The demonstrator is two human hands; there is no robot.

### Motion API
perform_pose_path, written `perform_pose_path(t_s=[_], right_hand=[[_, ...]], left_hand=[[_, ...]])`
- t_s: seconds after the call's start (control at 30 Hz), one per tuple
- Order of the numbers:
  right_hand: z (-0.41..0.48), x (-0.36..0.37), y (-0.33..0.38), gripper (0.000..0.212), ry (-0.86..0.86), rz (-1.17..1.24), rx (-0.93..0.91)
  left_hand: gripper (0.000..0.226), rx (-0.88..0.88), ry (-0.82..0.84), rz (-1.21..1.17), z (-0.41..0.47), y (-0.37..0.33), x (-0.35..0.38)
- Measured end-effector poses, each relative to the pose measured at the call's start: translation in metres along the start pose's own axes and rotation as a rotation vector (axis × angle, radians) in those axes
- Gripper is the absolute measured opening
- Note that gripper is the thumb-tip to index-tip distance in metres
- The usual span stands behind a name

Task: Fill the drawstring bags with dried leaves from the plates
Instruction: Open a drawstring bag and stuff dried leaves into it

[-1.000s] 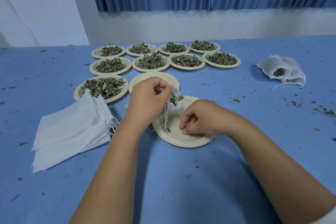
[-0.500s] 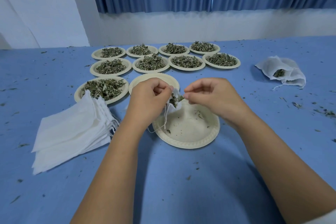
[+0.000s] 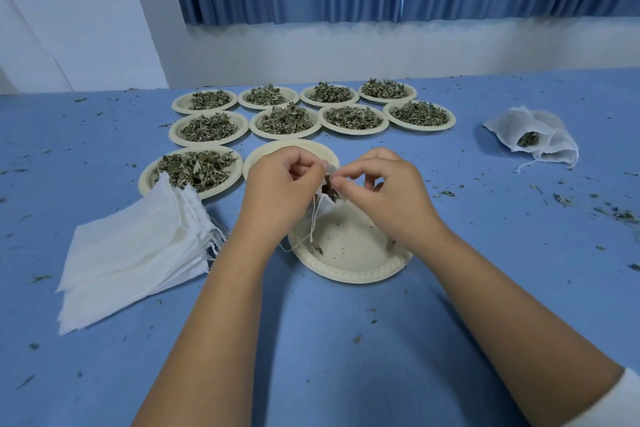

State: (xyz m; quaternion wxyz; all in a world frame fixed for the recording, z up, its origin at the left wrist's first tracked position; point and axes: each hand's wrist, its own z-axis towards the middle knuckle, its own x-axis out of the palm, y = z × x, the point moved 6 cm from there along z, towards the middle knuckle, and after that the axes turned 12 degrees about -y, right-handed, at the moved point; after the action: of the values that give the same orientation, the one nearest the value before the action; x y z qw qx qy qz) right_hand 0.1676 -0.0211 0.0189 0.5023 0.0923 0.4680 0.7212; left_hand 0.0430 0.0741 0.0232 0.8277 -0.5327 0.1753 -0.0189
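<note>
One bag (image 3: 325,205): small white one, held up over the far edge of the near plate, mouth open, dark leaves (image 3: 330,191) showing inside
Left hand (image 3: 280,184): fingers curled round the bag's left side, gripping it
Right hand (image 3: 388,191): thumb and finger pinched on the leaves right at the bag's mouth
String (image 3: 312,222): white ends dangle from the bag down to the plate
Near plate (image 3: 349,272): pretty much just crumbs in it, sits under both hands
Bare plate (image 3: 277,148): just behind the hands, partly hidden
Full plates (image 3: 147,184): nine heaped with leaves, one left of the bare plate, eight in two rows further back
Spare bags (image 3: 138,253): flat white stack left of the left arm, overlapping the nearest full plate's edge
Filled bags (image 3: 550,142): little white heap well off to the right, leaves peeking out
Table (image 3: 311,340): blue, leaf bits scattered all over
</note>
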Motion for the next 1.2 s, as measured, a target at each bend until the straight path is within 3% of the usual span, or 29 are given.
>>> perform_pose_path(t_s=[0.1,0.17,0.23,0.53,0.7,0.8,0.97,1.2], right_hand=[[0.007,-0.011,-0.008,0.013,-0.072,0.056,0.111],[0.007,-0.009,-0.016,0.002,-0.011,0.098,0.247],[0.003,-0.003,-0.022,0.01,0.057,0.067,0.312],[0.0,-0.002,-0.013,0.017,-0.037,-0.018,0.078],[-0.003,0.008,-0.011,0.01,0.011,-0.115,-0.015],[-0.004,0.012,-0.01,0.004,0.055,-0.139,-0.041],[-0.006,0.017,-0.011,0.014,0.15,-0.193,-0.059],[-0.001,0.002,-0.004,0.021,0.009,-0.065,-0.073]], left_hand=[[0.013,-0.013,-0.029,-0.009,0.0,-0.001,-0.002],[0.013,-0.017,-0.032,-0.017,0.001,-0.001,-0.003],[0.013,-0.015,-0.027,-0.016,0.0,-0.001,-0.003],[0.013,0.021,-0.02,0.003,0.001,-0.001,-0.001],[0.016,0.03,0.0,0.002,0.001,0.001,0.001],[0.015,0.034,0.023,-0.005,0.0,0.001,0.003],[0.014,0.064,0.027,-0.005,-0.001,-0.001,0.004],[0.013,0.042,-0.028,0.008,0.003,0.002,-0.002]])
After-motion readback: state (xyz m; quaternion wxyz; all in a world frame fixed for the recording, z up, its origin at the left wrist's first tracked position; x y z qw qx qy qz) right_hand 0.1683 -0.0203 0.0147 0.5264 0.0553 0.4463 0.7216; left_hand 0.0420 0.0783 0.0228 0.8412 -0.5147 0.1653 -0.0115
